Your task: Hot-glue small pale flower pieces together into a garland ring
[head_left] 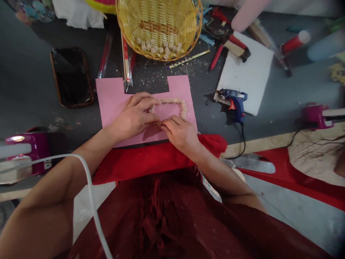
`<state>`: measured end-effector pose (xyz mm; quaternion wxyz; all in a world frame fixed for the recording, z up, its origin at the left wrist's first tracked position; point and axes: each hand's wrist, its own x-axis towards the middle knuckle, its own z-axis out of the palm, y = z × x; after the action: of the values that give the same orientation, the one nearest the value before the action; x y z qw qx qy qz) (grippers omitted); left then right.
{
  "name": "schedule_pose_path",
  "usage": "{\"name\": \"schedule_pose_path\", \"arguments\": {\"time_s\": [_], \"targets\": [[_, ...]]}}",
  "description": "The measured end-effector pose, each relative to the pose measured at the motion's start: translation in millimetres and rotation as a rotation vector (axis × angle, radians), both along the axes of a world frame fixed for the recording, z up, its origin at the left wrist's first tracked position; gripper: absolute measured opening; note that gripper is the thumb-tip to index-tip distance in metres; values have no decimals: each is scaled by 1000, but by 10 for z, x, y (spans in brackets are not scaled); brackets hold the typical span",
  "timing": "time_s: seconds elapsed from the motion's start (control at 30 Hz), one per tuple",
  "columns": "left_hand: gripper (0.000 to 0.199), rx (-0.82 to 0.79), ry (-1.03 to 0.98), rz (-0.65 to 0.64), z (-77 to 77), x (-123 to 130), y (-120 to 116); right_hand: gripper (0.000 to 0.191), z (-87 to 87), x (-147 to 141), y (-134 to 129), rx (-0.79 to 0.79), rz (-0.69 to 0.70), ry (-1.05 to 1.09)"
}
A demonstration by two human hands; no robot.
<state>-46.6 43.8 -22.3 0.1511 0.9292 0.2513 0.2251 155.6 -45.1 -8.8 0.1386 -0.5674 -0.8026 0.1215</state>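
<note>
A pink paper sheet (145, 138) with a notch in its far edge lies in front of me. On it, a bumpy beige strip (172, 101) forms a rounded rectangular outline. My left hand (132, 115) rests on the paper at the outline's left end, its fingers bent and the thumb and forefinger closed about the strip. Thumb and fingers of my right hand (181, 133) are pinched together at the strip's near side, close to my left thumb. The fingers partly hide that near side.
Beyond the paper stands a wicker basket (159, 25) with small beige pieces. A phone (71, 77) lies left. To the right are a blue glue gun (235, 102), a white board (253, 77), pliers (237, 46) and a pencil (188, 59). A white cable (90, 187) crosses my left arm.
</note>
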Motion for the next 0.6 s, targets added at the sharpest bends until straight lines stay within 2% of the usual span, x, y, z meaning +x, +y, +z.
{"name": "schedule_pose_path", "arguments": {"time_s": [0.2,0.37,0.6], "targets": [[24,-34,49,9,15,-7,-12,30,-24,-12,-2,16,-10,-14],[25,6,23,-1,-18,-7,-11,31,-23,-28,-1,16,-16,-45],[22,-11,15,26,16,-23,-28,22,37,18,0,-40,-9,12]]}}
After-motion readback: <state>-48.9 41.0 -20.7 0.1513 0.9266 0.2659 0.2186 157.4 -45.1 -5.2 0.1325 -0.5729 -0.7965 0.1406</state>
